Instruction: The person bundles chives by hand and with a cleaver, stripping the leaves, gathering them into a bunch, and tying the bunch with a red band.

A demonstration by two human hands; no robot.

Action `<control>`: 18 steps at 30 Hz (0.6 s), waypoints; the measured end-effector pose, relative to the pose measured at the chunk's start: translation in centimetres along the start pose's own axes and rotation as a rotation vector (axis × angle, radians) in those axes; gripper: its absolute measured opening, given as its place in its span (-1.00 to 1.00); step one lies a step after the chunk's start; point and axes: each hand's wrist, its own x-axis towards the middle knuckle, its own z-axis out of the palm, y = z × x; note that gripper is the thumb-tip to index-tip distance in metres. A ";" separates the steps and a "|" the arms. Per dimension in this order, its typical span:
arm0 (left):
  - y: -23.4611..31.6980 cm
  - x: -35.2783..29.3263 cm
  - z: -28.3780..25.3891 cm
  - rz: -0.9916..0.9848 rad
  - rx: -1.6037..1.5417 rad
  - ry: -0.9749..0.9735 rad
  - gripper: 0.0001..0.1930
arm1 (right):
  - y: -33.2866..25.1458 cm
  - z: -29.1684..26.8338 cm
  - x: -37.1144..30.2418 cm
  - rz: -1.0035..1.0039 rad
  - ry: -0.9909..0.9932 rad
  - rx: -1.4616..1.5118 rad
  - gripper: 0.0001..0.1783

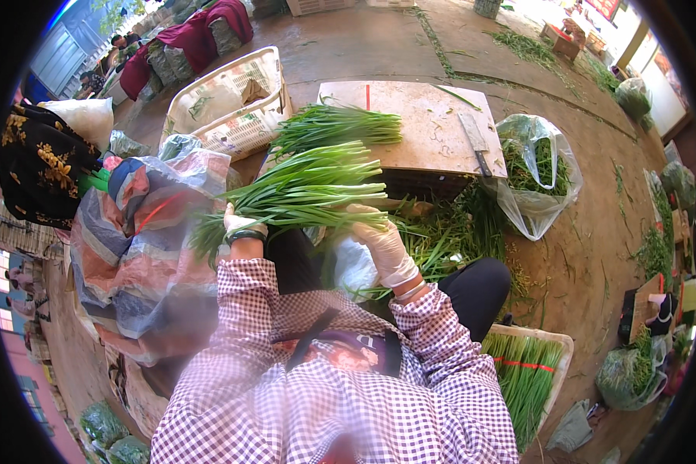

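A bunch of long green chives lies across both my hands above my lap, its pale cut ends to the right. My left hand, in a white glove, is closed round the leafy left part. In a matching glove, my right hand has its fingers wrapped at the lower right, by the cut ends. Just beyond, a second bunch of chives rests on the left of a pale board. A knife with a dark handle lies at the board's right side.
A white plastic crate stands behind on the left, near a striped woven sheet. Right of the board sits a clear bag of greens. Loose leaves pile below the board. Banded chives fill a tray at lower right.
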 end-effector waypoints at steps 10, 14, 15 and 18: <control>0.5 0.2 -0.4 -0.025 -0.008 -0.025 -0.51 | 0.0 -2.4 0.0 -0.050 0.020 -0.016 -0.69; 0.4 -0.4 -0.1 -0.019 -0.016 -0.025 -0.50 | -0.4 -2.6 0.2 -0.023 -0.020 -0.119 -0.61; 0.5 -0.4 -0.2 -0.015 -0.010 -0.040 -0.50 | -0.7 -2.6 0.1 -0.027 -0.022 -0.128 -0.61; 0.6 -0.4 -0.2 -0.041 -0.012 -0.033 -0.51 | -0.9 -3.2 0.0 -0.043 -0.039 -0.160 -0.58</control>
